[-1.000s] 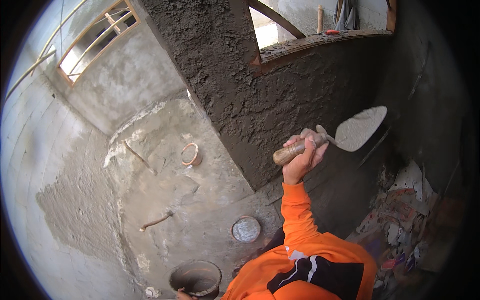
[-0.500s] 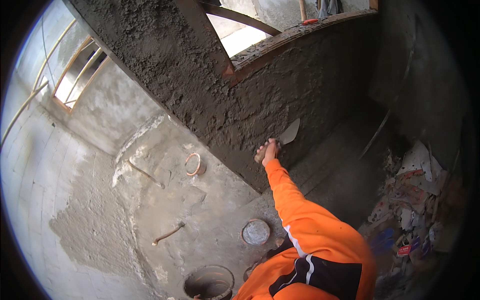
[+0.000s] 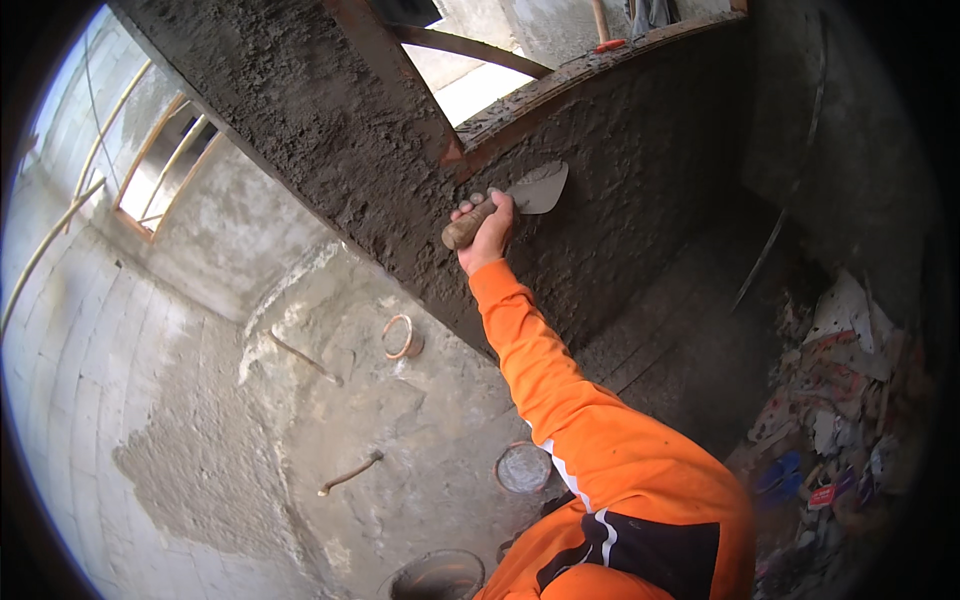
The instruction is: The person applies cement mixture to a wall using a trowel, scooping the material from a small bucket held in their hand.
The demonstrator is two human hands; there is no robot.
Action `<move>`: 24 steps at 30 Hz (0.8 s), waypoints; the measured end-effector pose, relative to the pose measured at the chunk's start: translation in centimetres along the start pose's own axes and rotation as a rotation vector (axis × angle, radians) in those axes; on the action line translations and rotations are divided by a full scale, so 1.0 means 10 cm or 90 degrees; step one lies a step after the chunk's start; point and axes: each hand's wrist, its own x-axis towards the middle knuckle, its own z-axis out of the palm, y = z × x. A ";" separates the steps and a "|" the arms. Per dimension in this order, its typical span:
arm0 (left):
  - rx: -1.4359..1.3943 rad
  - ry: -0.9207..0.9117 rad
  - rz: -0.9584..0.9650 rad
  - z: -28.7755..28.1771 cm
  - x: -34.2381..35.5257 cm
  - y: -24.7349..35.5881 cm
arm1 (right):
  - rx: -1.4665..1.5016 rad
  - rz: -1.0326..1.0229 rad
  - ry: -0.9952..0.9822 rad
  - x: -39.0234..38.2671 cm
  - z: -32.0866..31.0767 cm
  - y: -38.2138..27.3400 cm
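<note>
My right hand (image 3: 489,228), in an orange sleeve, is wrapped round the wooden handle of a trowel (image 3: 542,190). The trowel's pale metal blade points up and to the right, close against a wall coated in dark, rough mortar (image 3: 390,165). Whether the blade touches the wall I cannot tell. Just above the hand is the lower corner of a wooden window frame (image 3: 455,160). My left hand is out of sight.
A dark bucket (image 3: 482,568) is cut off by the lower edge. Nearby on the floor are a round container with grey contents (image 3: 522,467), a small pot (image 3: 403,338) and a stick (image 3: 350,474). Rubble and scraps (image 3: 825,430) lie at right. A red-handled tool (image 3: 609,46) rests on the sill.
My right hand has moved the trowel up and to the left along the wall, nearer the window corner. The view has shifted slightly.
</note>
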 end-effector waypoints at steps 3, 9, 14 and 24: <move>-0.001 0.008 -0.017 -0.02 -0.01 -0.06 | 0.085 0.013 -0.199 -0.40 0.13 -0.32; 0.007 0.041 -0.065 -0.22 0.05 -0.29 | -0.174 -0.200 -0.198 -1.23 0.04 -0.94; 0.024 0.052 -0.109 -0.31 0.05 -0.58 | -0.599 -0.714 0.128 -1.02 -0.74 -1.22; 0.046 0.052 -0.170 -0.64 -0.30 -1.29 | -1.211 0.358 -0.717 -2.50 -2.20 -1.36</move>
